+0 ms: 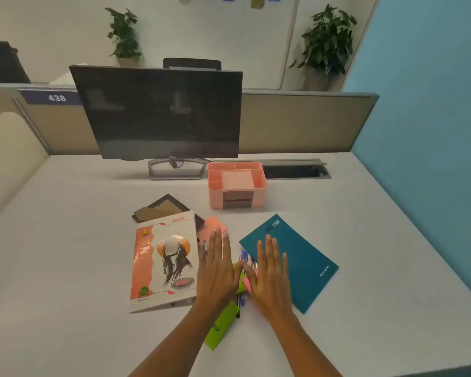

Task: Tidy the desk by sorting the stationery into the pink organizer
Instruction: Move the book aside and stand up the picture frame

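Both hands lie flat, palms down, side by side over a small heap of stationery on the white desk (65, 268). The left hand (218, 270) and the right hand (269, 278) have straight, nearly closed fingers and grasp nothing. Whether the palms press on the things below cannot be told. In the narrow gap between the 2 thumbs show several pens (244, 258) with blue caps, lying roughly along the line of the fingers, and a small pink note (246, 281) beside them. A lime-green sticky note (220, 326) with handwriting sticks out from under the left wrist, towards the person, with a dark pen tip just beside it. Past the left fingertips lies a pink sticky pad (215, 223), partly covered by them. Outward of the left hand a notepad with an illustrated cover (163, 265) lies flat, its far corner overlapping a black picture frame (162, 206). Under the right hand's fingers and outward of them lies a teal notebook (302, 262), turned at an angle. The pink organizer (215, 197) stands well beyond both sets of fingertips, apart from the heap — open compartments on top, small drawers in its front face. Behind it is a cable hatch (294, 171) in the desk, and further left a dark Dell monitor (158, 112) on its stand. The partition behind bears a plate reading 438 (57, 98), and 2 potted plants (124, 34) stand beyond it.
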The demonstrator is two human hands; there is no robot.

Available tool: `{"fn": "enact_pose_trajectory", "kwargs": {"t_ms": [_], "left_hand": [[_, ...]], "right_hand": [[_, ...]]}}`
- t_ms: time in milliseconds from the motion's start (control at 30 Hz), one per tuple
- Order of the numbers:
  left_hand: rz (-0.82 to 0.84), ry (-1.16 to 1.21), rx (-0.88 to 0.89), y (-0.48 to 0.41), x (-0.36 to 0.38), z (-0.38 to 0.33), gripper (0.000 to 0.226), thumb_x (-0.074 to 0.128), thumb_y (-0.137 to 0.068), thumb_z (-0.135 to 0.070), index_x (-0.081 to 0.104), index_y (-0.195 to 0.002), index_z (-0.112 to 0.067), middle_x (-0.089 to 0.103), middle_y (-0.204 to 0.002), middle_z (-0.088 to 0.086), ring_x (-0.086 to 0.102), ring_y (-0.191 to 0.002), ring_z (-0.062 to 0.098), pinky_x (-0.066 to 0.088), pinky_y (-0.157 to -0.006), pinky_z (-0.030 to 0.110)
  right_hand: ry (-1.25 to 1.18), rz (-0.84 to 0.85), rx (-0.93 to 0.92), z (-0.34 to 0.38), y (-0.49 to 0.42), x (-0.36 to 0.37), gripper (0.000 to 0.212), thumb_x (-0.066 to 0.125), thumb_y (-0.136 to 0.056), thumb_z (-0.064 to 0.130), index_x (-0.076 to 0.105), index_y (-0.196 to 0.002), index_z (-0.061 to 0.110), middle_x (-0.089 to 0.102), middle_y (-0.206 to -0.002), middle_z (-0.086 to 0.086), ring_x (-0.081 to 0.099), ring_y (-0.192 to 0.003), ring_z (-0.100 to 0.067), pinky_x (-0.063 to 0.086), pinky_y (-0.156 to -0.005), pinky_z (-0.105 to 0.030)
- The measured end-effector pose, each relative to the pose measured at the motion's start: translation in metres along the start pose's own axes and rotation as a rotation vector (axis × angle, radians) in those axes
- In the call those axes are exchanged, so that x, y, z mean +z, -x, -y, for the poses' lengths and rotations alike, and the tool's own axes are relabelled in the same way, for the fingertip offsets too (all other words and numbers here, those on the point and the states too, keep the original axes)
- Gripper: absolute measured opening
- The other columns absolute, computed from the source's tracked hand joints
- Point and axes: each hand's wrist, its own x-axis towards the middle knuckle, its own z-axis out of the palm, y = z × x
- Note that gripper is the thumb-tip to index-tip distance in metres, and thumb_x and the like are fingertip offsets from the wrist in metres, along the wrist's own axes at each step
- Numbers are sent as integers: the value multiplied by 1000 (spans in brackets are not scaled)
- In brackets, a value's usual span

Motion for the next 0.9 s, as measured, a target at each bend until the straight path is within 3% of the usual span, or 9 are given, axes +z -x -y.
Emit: {"fn": "enact_pose_trajectory", "kwargs": {"t_ms": [67, 200, 300, 400, 500, 633, 733, 900], "left_hand": [[32, -54, -13, 3, 5, -4, 74, 5, -96, -55, 24, -148, -6, 22, -155, 17, 20, -144, 32, 20, -114, 56], [180, -120, -28, 7, 22, -18, 69, 11, -98, -55, -1, -152, -14, -5, -160, 10, -6, -147, 25, -9, -115, 49], [221, -163, -23, 4, 28, -31, 69, 14, -98, -53, 2, -152, -12, -4, -160, 12, -6, -147, 26, -7, -117, 50], [234, -152, -35, 4, 32, -44, 69, 14, -98, -54, 6, -152, -12, -2, -160, 12, -6, -147, 27, -6, -116, 52], [253, -131, -60, 1, 39, -59, 77, 3, -91, -59, 12, -152, -13, 3, -160, 14, -3, -147, 29, -11, -114, 52], [286, -22, -120, -3, 48, -76, 79, 23, -86, -63, 52, -134, -7, 44, -145, 17, 35, -138, 34, 16, -108, 52], [241, 20, -131, -5, 58, -87, 80, 30, -84, -65, 49, -136, -7, 39, -147, 20, 29, -141, 35, 12, -111, 50], [280, -16, -82, -14, 69, -101, 80, 30, -84, -65, 57, -129, -5, 43, -144, 23, 35, -138, 37, 15, -110, 53]], "right_hand": [[-25, 50, 41, -8, 3, 1, 72, 12, -94, 63, 16, -150, 18, 7, -159, -3, 2, -147, -21, 14, -116, -43], [-1, 113, 82, -33, 5, 12, 75, 7, -93, 64, 23, -149, 17, 19, -156, -6, 15, -145, -24, 24, -114, -45], [25, 100, 172, -54, -4, 8, 79, 2, -91, 64, 32, -145, 14, 29, -153, -10, 23, -143, -28, 24, -112, -46], [45, 107, 297, -82, -12, 2, 70, 20, -93, 58, 36, -143, 11, 30, -152, -13, 24, -142, -31, 25, -112, -50], [99, 162, 400, -117, -24, -6, 64, 37, -95, 49, 29, -145, 11, 24, -155, -12, 18, -143, -30, 22, -113, -51], [95, 261, 434, -151, -31, -15, 69, 39, -93, 53, 23, -146, 13, 29, -152, -8, 27, -139, -27, 29, -111, -45], [87, 224, 406, -163, -31, -18, 66, 49, -89, 52, 33, -141, 15, 41, -139, -8, 38, -125, -26, 43, -98, -40], [-72, 207, 539, -174, -25, -17, 58, 62, -86, 41, 45, -135, 14, 47, -125, -14, 41, -114, -28, 40, -94, -38]]}}
